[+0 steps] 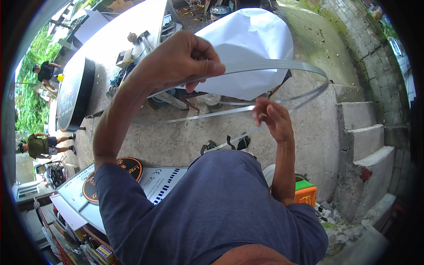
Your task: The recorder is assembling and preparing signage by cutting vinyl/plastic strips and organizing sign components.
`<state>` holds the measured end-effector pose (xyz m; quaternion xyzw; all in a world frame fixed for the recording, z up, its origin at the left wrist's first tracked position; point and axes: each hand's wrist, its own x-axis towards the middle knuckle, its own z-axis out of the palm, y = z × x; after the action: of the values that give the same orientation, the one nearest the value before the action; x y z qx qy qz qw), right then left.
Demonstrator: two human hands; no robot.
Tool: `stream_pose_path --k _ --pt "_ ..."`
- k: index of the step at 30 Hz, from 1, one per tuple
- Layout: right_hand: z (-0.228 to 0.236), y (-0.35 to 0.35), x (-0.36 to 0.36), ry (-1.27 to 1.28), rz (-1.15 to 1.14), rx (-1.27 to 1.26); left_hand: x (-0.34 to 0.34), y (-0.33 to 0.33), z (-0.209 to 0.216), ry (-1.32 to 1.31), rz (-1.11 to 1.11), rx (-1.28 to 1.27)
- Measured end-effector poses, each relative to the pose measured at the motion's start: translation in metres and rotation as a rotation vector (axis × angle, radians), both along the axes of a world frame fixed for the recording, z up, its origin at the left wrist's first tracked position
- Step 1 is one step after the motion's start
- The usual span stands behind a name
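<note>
A long, thin, flat strip, silvery grey and flexible, bends in wide loops in front of me. My left hand is raised at the upper middle, thumb and fingers closed on the strip. From there the band runs right, curves round and comes back leftward in lower strands. My right hand is lower and to the right, palm partly turned up, with loosely curled fingers apart. Strands of the strip pass behind or against its fingers; exact contact is hard to see.
A white sheet-covered table stands ahead. A long white worktable at left bears a hammer and a round black-edged sign. Printed panels lie lower left, an orange box lower right. Concrete steps rise at right. Two people are far left.
</note>
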<state>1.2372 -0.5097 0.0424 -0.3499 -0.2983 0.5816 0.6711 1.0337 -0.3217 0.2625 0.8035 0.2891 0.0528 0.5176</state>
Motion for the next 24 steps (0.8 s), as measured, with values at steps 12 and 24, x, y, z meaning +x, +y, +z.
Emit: stream_pose_path --k 12,24 --pt "0.053 0.083 -0.097 0.397 0.053 0.107 -0.081 0.003 -0.057 -0.062 0.02 0.537" --pt "0.05 0.09 -0.129 0.248 0.048 -0.025 -0.137 -0.106 -0.175 -0.726 0.806 -0.484"
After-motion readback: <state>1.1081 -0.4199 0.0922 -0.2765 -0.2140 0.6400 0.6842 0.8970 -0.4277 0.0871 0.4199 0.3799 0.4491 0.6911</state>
